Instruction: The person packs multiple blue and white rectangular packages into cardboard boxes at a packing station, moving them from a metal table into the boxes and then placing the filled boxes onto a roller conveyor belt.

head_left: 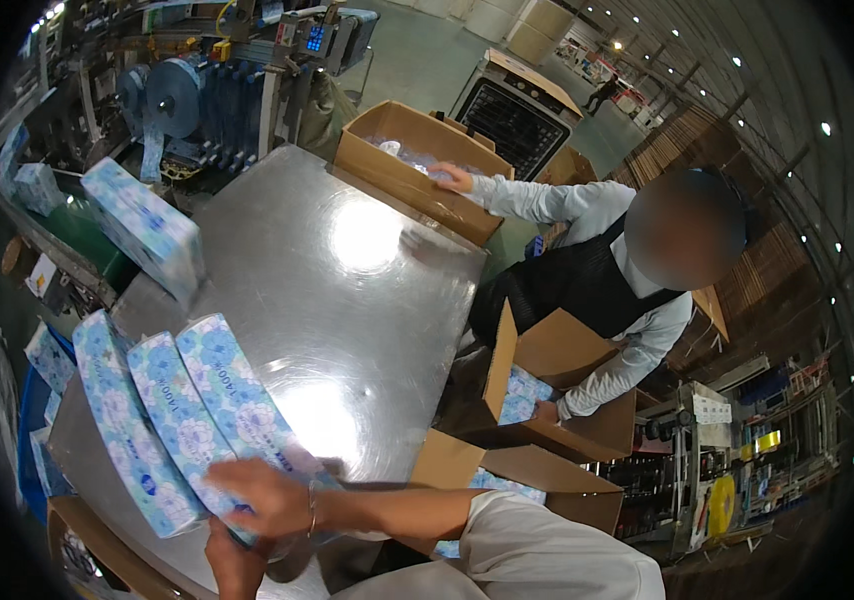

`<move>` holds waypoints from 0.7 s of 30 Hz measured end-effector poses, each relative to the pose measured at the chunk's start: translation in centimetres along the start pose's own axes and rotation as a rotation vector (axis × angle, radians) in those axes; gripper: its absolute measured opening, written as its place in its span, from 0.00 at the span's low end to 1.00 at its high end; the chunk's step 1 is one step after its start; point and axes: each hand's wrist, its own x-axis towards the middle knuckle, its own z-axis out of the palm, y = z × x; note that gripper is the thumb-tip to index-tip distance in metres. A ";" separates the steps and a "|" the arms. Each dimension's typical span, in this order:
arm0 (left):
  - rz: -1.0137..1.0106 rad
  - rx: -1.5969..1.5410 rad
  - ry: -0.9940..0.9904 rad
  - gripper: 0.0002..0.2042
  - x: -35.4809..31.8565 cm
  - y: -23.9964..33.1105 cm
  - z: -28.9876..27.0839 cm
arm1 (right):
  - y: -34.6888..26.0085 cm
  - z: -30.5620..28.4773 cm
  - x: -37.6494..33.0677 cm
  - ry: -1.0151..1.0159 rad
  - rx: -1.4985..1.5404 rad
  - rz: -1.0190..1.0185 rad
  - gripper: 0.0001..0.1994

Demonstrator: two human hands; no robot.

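Three long blue floral tissue packs (182, 410) lie side by side on the steel table (347, 300), at its near left corner. My right hand (265, 497), a bracelet on its wrist, presses down on their near ends. My left hand (230, 562) grips the same ends from below at the table's edge. A fourth pack of the same kind (145, 228) sits tilted at the table's left edge, beside the conveyor.
A co-worker (587, 270) stands at the right, one hand (452, 178) in an open cardboard box (409, 180), the other (547, 411) at a pack in a lower box (567, 400). A green conveyor (82, 235) carries more packs. Another box (527, 480) stands near me.
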 end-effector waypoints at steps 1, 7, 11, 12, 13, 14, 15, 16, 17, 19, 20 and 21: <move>-0.108 0.122 -0.172 0.28 -0.3 -0.1 -3.0 | -0.7 -1.7 2.3 0.079 0.079 0.216 0.25; -0.121 -0.395 0.667 0.24 8.9 -8.6 -12.8 | 9.0 -5.2 4.7 0.027 0.379 0.862 0.38; -0.363 -0.863 -0.129 0.30 15.5 -17.7 -10.5 | 8.2 -4.2 5.0 -0.070 0.840 1.033 0.27; -0.277 -1.028 -0.134 0.28 15.7 -13.9 -9.4 | 9.3 -5.1 4.9 -0.139 0.740 1.088 0.26; -0.237 -1.109 -0.174 0.32 15.9 -14.4 -8.7 | 9.3 -5.0 5.2 -0.093 0.834 1.082 0.27; -0.314 -1.113 -0.224 0.35 15.0 -13.7 -7.2 | 10.7 -5.0 4.1 -0.078 0.861 1.029 0.29; -0.374 -1.119 -0.274 0.37 14.2 -13.2 -7.1 | 9.8 -5.2 4.7 -0.061 0.861 1.027 0.32; -0.354 -1.130 -0.339 0.39 13.2 -14.3 -7.2 | 10.0 -4.7 5.0 -0.062 0.899 0.997 0.33; -0.327 -1.145 -0.413 0.42 12.3 -15.2 -6.2 | 10.2 -4.3 4.9 -0.057 0.927 0.971 0.34; -0.346 -1.098 -0.541 0.42 10.6 -17.9 -4.7 | 8.5 -3.5 5.3 -0.043 0.951 0.993 0.35; -0.274 -1.100 -0.492 0.43 9.1 -16.8 -4.3 | 7.9 -3.5 5.3 -0.017 0.961 0.998 0.35; -0.210 -1.088 -0.439 0.44 7.5 -14.3 -4.4 | 8.1 -4.3 4.6 -0.031 0.979 0.979 0.35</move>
